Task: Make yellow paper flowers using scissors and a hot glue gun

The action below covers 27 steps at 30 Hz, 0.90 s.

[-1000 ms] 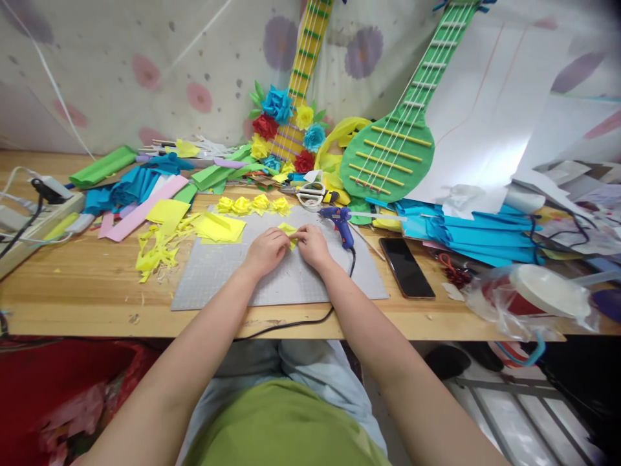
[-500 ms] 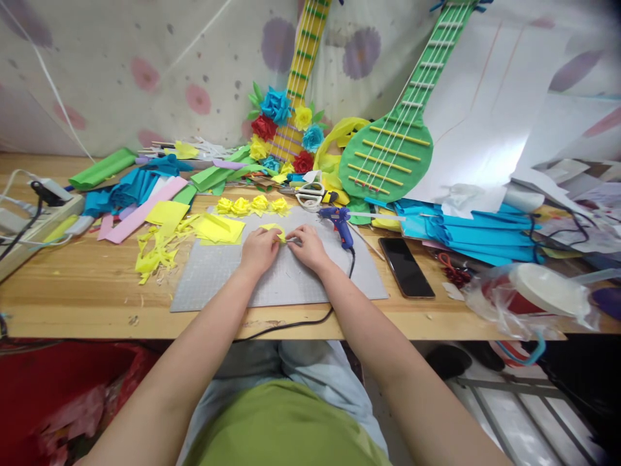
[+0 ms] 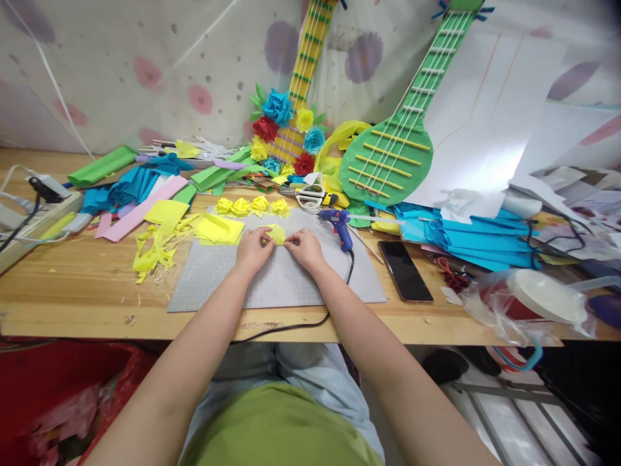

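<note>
We observe the left hand [image 3: 255, 250] and right hand [image 3: 305, 249] pinching a yellow paper piece [image 3: 277, 233] from opposite sides, over the grey mat [image 3: 204, 279], between the front and back edges of the table [image 3: 92, 291]

Yellow paper [image 3: 277, 233], grey gridded mat [image 3: 206, 278], blue glue gun [image 3: 341, 226]; yellow-striped green instrument [image 3: 395, 144]
</note>
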Available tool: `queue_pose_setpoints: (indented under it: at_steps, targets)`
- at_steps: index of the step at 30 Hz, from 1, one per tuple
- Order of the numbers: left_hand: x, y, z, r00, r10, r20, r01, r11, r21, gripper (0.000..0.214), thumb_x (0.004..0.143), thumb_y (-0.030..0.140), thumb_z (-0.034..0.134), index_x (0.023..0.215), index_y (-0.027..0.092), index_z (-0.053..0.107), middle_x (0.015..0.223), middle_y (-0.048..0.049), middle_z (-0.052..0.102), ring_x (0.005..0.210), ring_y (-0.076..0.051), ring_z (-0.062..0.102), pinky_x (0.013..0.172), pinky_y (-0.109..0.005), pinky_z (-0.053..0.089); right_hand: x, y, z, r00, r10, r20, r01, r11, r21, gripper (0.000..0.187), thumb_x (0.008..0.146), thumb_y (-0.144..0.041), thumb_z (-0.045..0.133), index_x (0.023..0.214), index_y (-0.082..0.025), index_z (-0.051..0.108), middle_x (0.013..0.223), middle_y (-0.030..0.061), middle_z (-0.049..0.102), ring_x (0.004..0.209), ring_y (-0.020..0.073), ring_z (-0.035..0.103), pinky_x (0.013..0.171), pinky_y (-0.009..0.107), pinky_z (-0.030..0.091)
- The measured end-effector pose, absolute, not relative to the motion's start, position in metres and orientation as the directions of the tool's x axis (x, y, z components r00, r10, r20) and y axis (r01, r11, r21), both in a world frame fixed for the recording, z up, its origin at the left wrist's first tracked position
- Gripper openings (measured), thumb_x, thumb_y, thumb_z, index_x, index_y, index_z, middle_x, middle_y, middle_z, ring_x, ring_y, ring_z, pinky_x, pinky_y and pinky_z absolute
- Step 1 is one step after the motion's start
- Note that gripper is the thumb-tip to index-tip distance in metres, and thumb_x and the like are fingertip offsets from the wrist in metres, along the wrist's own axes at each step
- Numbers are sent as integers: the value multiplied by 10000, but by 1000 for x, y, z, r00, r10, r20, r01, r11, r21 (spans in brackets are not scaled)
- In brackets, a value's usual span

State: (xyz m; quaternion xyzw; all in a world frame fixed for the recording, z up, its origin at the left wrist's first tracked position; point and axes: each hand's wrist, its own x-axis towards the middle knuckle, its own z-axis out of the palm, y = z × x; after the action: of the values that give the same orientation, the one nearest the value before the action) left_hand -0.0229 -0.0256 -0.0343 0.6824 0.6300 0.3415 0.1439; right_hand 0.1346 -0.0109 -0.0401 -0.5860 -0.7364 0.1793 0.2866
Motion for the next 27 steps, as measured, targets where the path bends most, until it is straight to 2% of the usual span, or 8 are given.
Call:
queue_pose_setpoints:
  at_steps: [12,20,27]
  targets:
    - [-22,-19,-39,-94,971,218,711,-87,697,298,742,279,593,1032,214,612,808,-20,676,843,-190,588,766,-315,436,126,-14,-37,-79,977,197,813,177,-554,194,797,-342,551,797,-199,682,888,54,625,890,181,531,827,303,369]
    - [-20,-20,-36,-127,974,189,721,-40,691,321,693,212,583,1013,200,603,770,-12,670,837,-190,603,768,-312,442,124,-14,-36,-86,980,179,837,168,-521,127,776,-265,549,798,-200,655,911,61,613,923,199,521,835,322,362]
    - [-18,-20,-35,-152,969,193,733,-20,680,307,719,267,577,1019,205,586,770,-10,665,848,-193,597,773,-318,433,124,-15,-38,-97,977,188,827,184,-531,114,764,-265,564,795,-201,653,911,58,611,924,209,519,837,329,362]
